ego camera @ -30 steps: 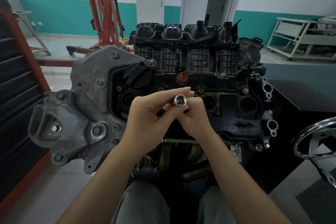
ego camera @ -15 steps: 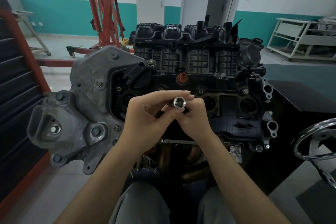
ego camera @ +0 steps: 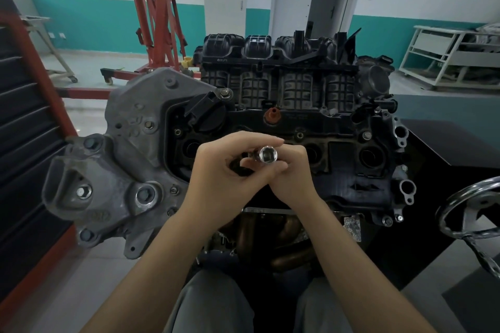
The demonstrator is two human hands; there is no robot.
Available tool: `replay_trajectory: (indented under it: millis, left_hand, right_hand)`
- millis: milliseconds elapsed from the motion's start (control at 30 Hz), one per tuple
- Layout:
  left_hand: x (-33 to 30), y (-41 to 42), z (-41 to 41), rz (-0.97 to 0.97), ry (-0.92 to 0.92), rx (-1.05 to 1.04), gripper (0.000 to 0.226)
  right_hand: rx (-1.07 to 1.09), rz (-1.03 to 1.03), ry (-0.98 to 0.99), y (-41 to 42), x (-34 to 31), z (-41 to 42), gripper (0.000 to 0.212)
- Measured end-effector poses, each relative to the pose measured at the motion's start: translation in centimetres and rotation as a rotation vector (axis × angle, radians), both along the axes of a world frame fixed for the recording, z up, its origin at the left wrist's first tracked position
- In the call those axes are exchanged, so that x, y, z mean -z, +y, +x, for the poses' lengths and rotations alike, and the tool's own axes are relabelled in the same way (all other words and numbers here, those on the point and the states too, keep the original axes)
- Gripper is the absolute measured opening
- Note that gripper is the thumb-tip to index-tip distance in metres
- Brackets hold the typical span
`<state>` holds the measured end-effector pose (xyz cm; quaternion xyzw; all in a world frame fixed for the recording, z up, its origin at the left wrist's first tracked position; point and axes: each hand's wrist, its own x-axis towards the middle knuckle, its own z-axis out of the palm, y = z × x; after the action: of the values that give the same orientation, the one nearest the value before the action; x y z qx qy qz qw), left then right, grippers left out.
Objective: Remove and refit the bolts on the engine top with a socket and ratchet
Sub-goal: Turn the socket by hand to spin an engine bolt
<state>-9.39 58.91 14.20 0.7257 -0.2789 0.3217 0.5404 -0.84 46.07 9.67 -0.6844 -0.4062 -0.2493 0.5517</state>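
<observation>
You hold the socket (ego camera: 267, 154) pinched between both hands, left hand (ego camera: 224, 170) and right hand (ego camera: 290, 170) curled round it, open end facing you above the engine top (ego camera: 343, 159), presumably to seat it on the largely hidden ratchet.

A shiny chrome socket (ego camera: 268, 154), open end facing up, sits above the black engine top (ego camera: 343, 170).
</observation>
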Motion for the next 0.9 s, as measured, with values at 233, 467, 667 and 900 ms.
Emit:
replay_trajectory:
  millis: [233,467,667,900]
  left_hand:
    - [-0.11,-0.25,-0.25,0.032,-0.075,-0.127,0.033]
    - [-0.69,0.1,-0.41,-0.005,0.045,-0.002,0.027]
    - [-0.7,-0.12,-0.75,0.031,-0.016,-0.126,0.026]
    - [-0.85,0.03,-0.8,0.056,0.094,0.014,0.029]
  right_hand:
    - [-0.044,0.008,-0.025,0.18,-0.27,-0.5,0.017]
    - [-0.056,0.063,0.011,0.13,-0.07,-0.32,0.021]
    - [-0.058,0.035,-0.058,0.12,-0.33,-0.45,0.016]
    - [-0.073,0.085,0.016,-0.08,0.07,-0.21,0.021]
